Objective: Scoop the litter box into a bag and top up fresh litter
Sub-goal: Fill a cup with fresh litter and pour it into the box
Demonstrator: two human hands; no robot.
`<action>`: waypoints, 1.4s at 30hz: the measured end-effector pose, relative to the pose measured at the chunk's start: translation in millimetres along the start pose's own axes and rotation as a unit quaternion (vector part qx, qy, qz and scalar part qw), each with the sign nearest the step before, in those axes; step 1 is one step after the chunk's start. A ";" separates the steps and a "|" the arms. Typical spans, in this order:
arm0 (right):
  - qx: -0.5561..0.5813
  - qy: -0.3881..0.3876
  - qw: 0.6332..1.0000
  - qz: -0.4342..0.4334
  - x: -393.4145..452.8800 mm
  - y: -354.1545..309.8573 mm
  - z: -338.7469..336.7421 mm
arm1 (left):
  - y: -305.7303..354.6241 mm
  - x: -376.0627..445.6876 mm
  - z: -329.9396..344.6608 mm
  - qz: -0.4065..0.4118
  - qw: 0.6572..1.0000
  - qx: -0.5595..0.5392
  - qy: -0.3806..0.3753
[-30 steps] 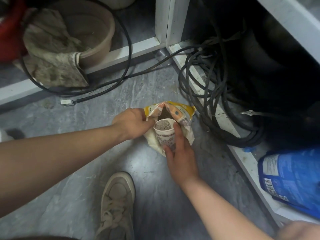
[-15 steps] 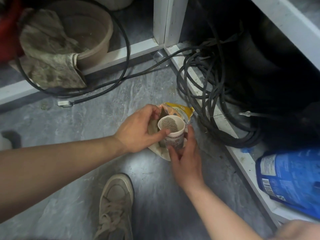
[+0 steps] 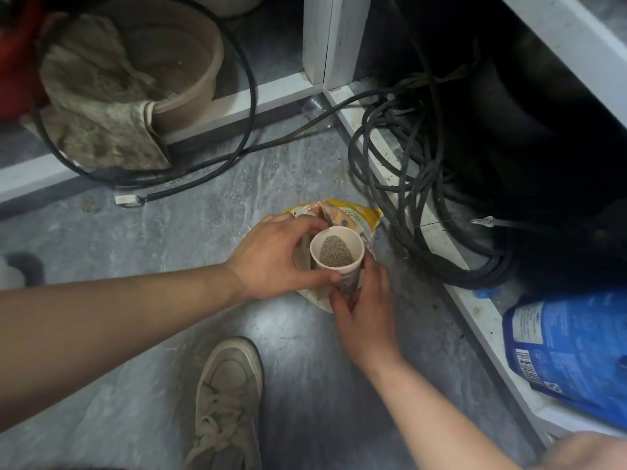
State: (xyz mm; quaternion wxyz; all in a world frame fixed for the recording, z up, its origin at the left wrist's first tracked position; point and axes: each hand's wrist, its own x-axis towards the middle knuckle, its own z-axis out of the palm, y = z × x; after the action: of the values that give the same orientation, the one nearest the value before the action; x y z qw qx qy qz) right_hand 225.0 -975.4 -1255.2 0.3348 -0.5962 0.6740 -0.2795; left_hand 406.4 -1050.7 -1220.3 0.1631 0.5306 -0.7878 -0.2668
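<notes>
Paper cup (image 3: 337,254) of litter above yellow bag (image 3: 359,217); left hand (image 3: 274,257) fingers curl round it, right hand (image 3: 364,317) grips base.

- The left arm reaches in bare from the left edge, forearm nearly level, wrist straight
- The left hand (image 3: 274,256) curls round the paper cup (image 3: 337,262), thumb at the near rim and fingers round the far side
- The right arm comes up from the lower right
- The right hand (image 3: 364,320) grips the cup's lower wall from below, fingers pointing up
</notes>
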 end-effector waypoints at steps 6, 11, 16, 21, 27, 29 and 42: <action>0.018 -0.002 1.000 0.015 4.3 -3.5 -0.4 | -1.1 -0.8 3.8 0.002 1.000 -0.019 -0.008; 0.092 0.008 0.995 0.050 8.0 -1.5 4.7 | -2.3 -0.1 5.8 0.014 0.999 -0.033 -0.002; 0.139 0.023 0.987 0.074 12.6 -2.0 6.9 | -1.7 0.9 6.4 0.020 0.997 -0.070 0.000; 0.114 0.042 0.988 0.098 6.1 -21.0 -14.3 | -3.2 -0.5 -11.6 0.041 0.996 -0.067 -0.034; 0.067 0.017 0.990 0.122 -14.8 -91.3 -74.6 | 20.2 -34.2 -71.7 -0.004 0.994 -0.026 -0.110; 0.066 -0.010 0.990 0.126 -22.6 -127.7 -97.5 | 39.0 -51.3 -103.0 -0.026 0.991 -0.011 -0.130; 0.049 -0.194 0.976 0.089 -127.3 -342.3 -215.4 | 208.1 -232.8 -290.9 -0.283 0.950 0.029 -0.126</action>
State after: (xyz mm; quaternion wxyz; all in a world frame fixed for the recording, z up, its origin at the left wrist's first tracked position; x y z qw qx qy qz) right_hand 275.3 -899.6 -841.0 0.5115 -0.5591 0.6325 -0.1604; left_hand 497.1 -846.6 -856.6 -0.0352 0.6983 -0.6267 -0.3442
